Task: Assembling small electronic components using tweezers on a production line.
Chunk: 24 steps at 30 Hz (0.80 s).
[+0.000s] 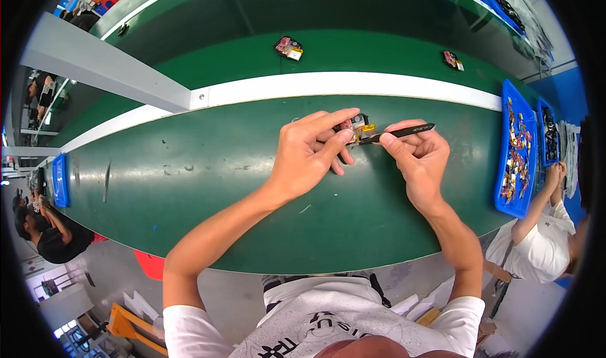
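Observation:
Over the middle of the green bench, my left hand (307,146) grips a small black-cased electronic unit (360,120) between thumb and fingers. Part of a reddish board and a yellow-taped piece show at its right side; my fingers hide the rest. My right hand (420,156) is closed round black tweezers (407,132), held nearly level. Their tips point left and meet the lower edge of the unit by my left thumb. Whether the tips pinch anything is too small to tell.
A blue tray (505,197) of small wired parts stands at the bench's right end, near a co-worker in white (546,244). Beyond the white rail (303,83), similar units (289,48) lie on a green belt. Another pair of tweezers (106,181) rests at left.

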Each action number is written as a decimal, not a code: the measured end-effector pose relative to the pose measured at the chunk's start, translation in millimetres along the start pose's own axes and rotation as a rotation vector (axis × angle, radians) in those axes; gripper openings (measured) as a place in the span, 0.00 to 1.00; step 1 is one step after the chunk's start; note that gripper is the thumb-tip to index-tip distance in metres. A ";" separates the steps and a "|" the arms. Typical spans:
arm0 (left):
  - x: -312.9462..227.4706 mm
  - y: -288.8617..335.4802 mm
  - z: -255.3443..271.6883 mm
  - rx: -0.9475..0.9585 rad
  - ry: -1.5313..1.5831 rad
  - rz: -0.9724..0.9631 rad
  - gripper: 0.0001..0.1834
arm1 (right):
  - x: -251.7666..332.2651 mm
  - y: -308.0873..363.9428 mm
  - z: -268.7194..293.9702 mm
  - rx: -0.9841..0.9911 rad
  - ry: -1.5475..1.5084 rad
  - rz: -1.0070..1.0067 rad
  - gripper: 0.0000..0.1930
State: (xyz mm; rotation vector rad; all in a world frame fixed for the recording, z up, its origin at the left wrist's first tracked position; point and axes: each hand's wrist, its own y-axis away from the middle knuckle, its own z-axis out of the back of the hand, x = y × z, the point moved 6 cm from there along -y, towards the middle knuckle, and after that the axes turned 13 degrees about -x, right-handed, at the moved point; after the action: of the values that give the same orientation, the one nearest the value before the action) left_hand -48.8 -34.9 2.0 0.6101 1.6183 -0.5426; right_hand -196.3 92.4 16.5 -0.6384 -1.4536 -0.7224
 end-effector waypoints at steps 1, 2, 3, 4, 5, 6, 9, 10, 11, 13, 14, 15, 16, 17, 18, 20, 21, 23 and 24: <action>0.0 -0.4 -0.9 0.017 0.014 0.019 0.18 | 1.5 -0.3 1.0 -0.009 -0.008 0.061 0.08; 0.2 -0.9 -2.3 0.034 0.027 0.039 0.18 | 3.5 -0.4 2.2 -0.017 -0.016 0.121 0.08; -0.6 -1.3 -1.2 0.035 0.024 0.039 0.18 | 1.2 -0.6 1.1 -0.019 -0.018 0.121 0.08; -1.0 -1.7 -1.0 0.048 0.028 0.047 0.17 | 4.1 -0.2 1.0 -0.036 -0.013 0.207 0.07; -1.0 -2.1 -1.4 0.061 0.032 0.054 0.17 | 7.8 0.9 1.5 -0.054 -0.007 0.294 0.07; -1.0 -2.3 -2.0 0.058 0.031 0.055 0.17 | 7.5 1.0 2.6 -0.052 -0.008 0.292 0.07; -0.8 -2.4 -3.6 0.053 0.042 0.055 0.16 | 8.8 1.9 6.2 -0.073 0.033 0.333 0.07; -0.5 -2.5 -4.1 0.051 0.049 0.053 0.16 | 8.8 2.7 5.8 -0.064 0.023 0.332 0.07; -0.2 -2.4 -4.4 0.050 0.057 0.051 0.16 | 8.9 3.6 5.3 -0.056 0.013 0.330 0.07; 1.3 -2.6 -5.4 0.047 0.062 0.054 0.16 | 8.8 4.9 4.7 -0.054 0.019 0.329 0.07; 2.1 -2.6 -5.8 0.045 0.067 0.057 0.16 | 8.5 5.1 4.6 -0.054 0.026 0.328 0.07; 2.4 -2.7 -6.6 0.045 0.068 0.058 0.16 | 8.0 5.3 5.7 -0.055 0.028 0.327 0.07; 2.4 -2.9 -7.2 0.044 0.070 0.056 0.16 | 7.9 5.6 6.7 -0.050 0.040 0.341 0.07; 2.6 -3.0 -7.7 0.042 0.071 0.054 0.15 | 8.1 6.0 7.3 -0.045 0.052 0.356 0.07; 3.1 -2.8 -8.4 0.042 0.072 0.055 0.15 | 8.0 6.1 7.5 -0.045 0.053 0.354 0.07; 3.7 -2.5 -9.5 0.036 0.072 0.052 0.15 | 12.4 8.2 8.2 -0.065 0.065 0.427 0.07; 3.8 -2.7 -10.0 0.037 0.072 0.052 0.15 | 12.7 8.3 8.3 -0.066 0.065 0.427 0.07; 2.8 -3.1 -11.3 0.037 0.063 0.048 0.15 | 15.0 9.4 9.6 -0.086 0.122 0.469 0.06; 2.7 -2.8 -11.7 0.037 0.062 0.049 0.15 | 14.4 9.1 10.1 -0.087 0.121 0.468 0.06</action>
State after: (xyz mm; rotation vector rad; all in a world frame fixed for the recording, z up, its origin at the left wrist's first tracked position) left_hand -59.6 -29.0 0.9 0.6983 1.6501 -0.5226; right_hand -196.1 105.2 31.5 -0.9452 -1.1085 -0.4479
